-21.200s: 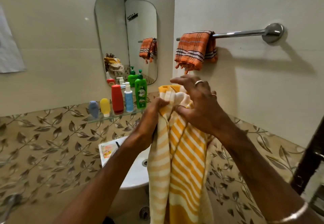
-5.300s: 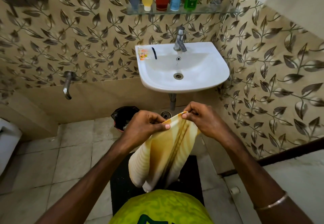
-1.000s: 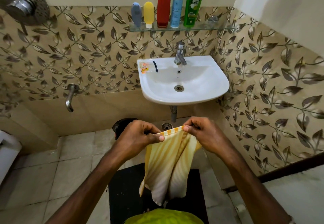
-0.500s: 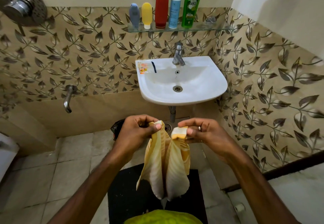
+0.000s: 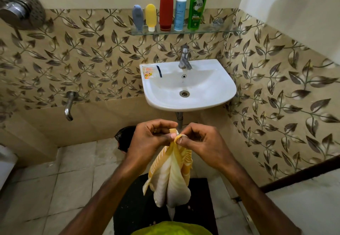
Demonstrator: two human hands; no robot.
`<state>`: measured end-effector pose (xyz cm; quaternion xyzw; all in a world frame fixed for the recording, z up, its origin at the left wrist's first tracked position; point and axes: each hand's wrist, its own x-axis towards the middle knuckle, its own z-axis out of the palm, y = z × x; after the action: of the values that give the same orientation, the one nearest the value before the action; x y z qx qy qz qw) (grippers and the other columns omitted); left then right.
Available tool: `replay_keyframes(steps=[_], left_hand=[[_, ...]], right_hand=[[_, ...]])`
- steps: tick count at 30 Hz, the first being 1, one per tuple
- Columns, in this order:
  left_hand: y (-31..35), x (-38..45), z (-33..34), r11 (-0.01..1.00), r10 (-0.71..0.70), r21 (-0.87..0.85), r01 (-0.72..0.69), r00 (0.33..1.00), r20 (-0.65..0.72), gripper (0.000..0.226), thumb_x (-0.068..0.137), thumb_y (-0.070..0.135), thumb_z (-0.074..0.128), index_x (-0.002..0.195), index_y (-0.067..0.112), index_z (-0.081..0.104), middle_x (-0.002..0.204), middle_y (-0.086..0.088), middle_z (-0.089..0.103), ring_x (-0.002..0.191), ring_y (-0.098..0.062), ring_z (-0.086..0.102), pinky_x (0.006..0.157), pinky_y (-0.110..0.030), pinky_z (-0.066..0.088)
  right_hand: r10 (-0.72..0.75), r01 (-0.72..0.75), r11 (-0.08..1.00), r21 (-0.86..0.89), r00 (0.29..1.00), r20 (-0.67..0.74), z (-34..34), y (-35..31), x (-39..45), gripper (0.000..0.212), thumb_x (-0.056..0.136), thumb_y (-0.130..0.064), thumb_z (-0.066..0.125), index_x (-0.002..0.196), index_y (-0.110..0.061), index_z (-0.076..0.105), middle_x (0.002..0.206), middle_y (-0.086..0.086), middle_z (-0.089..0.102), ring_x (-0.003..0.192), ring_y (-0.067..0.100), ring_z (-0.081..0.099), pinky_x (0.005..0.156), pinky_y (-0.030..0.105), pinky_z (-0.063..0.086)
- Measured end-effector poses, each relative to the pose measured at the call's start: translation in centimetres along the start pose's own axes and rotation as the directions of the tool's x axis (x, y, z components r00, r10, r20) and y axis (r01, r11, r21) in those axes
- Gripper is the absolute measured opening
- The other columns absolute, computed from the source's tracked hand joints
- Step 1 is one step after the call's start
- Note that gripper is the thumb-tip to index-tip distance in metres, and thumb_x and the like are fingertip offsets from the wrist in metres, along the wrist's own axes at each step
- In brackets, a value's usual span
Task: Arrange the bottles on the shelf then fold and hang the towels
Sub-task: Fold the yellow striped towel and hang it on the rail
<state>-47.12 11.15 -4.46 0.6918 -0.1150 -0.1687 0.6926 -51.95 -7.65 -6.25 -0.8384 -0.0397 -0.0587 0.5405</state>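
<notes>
A yellow and white striped towel [image 5: 171, 177] hangs in folds below my hands, in front of the sink. My left hand [image 5: 149, 139] pinches its top corners between thumb and fingers. My right hand [image 5: 200, 142] pinches the same top edge, right beside the left one, so the two meet. On the glass shelf [image 5: 217, 29] stand several bottles in a row: a grey-blue tube [image 5: 138, 18], a yellow tube [image 5: 150, 17], a red bottle [image 5: 166, 7], a light blue pump bottle [image 5: 180, 10] and a green bottle [image 5: 197, 4]. The towel rail is out of view.
A white sink [image 5: 187, 87] with a tap [image 5: 184, 57] hangs on the leaf-patterned wall, a sachet [image 5: 149, 70] on its rim. A wall spout [image 5: 69, 105] and a shower head [image 5: 20, 12] are at the left. A black mat [image 5: 136, 209] lies on the floor, a black bin [image 5: 123, 139] behind my left hand.
My hands have come together, bringing the towel's top corners to meet. The towel now hangs narrower and more bunched. The view has barely shifted.
</notes>
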Motion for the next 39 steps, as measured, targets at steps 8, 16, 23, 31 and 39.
replay_keyframes(steps=[8, 16, 23, 31, 39], left_hand=[[-0.2, -0.6, -0.8, 0.994, 0.089, 0.049, -0.093, 0.994, 0.070, 0.029, 0.081, 0.020, 0.073, 0.110, 0.017, 0.075, 0.101, 0.000, 0.079, 0.094, -0.013, 0.075, 0.075, -0.020, 0.057], [-0.9, -0.3, -0.8, 0.972, 0.163, 0.171, -0.164, 0.986, 0.021, 0.020, 0.079, 0.021, 0.076, 0.098, 0.015, 0.078, 0.091, 0.000, 0.079, 0.088, -0.017, 0.075, 0.077, -0.029, 0.060], [-0.6, 0.1, -1.7, 0.958, 0.183, 0.228, -0.174, 0.983, -0.020, 0.019, 0.081, 0.004, 0.077, 0.091, 0.020, 0.079, 0.089, 0.004, 0.079, 0.087, -0.011, 0.075, 0.079, -0.028, 0.060], [-0.4, 0.3, -2.1, 0.798, 0.382, 0.456, -0.393, 0.916, 0.121, 0.017, 0.086, 0.006, 0.073, 0.098, 0.017, 0.078, 0.094, 0.011, 0.076, 0.093, -0.004, 0.071, 0.079, -0.020, 0.056], [0.4, 0.5, -2.5, 0.542, 0.526, 0.677, -0.497, 0.829, 0.188, 0.027, 0.086, -0.002, 0.071, 0.110, 0.010, 0.075, 0.098, 0.000, 0.074, 0.091, -0.008, 0.069, 0.077, -0.027, 0.058]], right_hand=[[0.010, -0.007, 0.998, 0.060, 0.999, -0.046, 0.8, 0.0, 0.8, 0.020, 0.082, -0.037, 0.083, 0.074, -0.021, 0.073, 0.071, 0.001, 0.072, 0.062, 0.014, 0.064, 0.056, 0.036, 0.052], [0.063, -0.067, 0.993, 0.100, 0.997, 0.047, 1.1, 0.5, 1.3, 0.023, 0.082, -0.035, 0.083, 0.073, -0.019, 0.069, 0.065, -0.010, 0.063, 0.060, 0.003, 0.054, 0.057, 0.022, 0.042], [0.185, -0.266, 0.922, 0.281, 0.941, 0.282, 1.2, 2.6, 0.5, 0.035, 0.089, -0.022, 0.079, 0.121, -0.024, 0.067, 0.076, -0.006, 0.067, 0.077, 0.010, 0.065, 0.073, 0.034, 0.050], [0.106, -0.155, 0.953, 0.259, 0.976, 0.192, 1.7, 3.4, 0.9, 0.020, 0.090, -0.025, 0.077, 0.109, -0.017, 0.076, 0.106, 0.005, 0.077, 0.097, 0.021, 0.074, 0.086, 0.043, 0.059], [0.092, -0.118, 0.900, 0.420, 0.992, 0.082, 2.9, 3.4, 0.8, 0.020, 0.084, -0.023, 0.079, 0.100, -0.012, 0.074, 0.085, 0.003, 0.078, 0.078, 0.013, 0.074, 0.066, 0.024, 0.055]])
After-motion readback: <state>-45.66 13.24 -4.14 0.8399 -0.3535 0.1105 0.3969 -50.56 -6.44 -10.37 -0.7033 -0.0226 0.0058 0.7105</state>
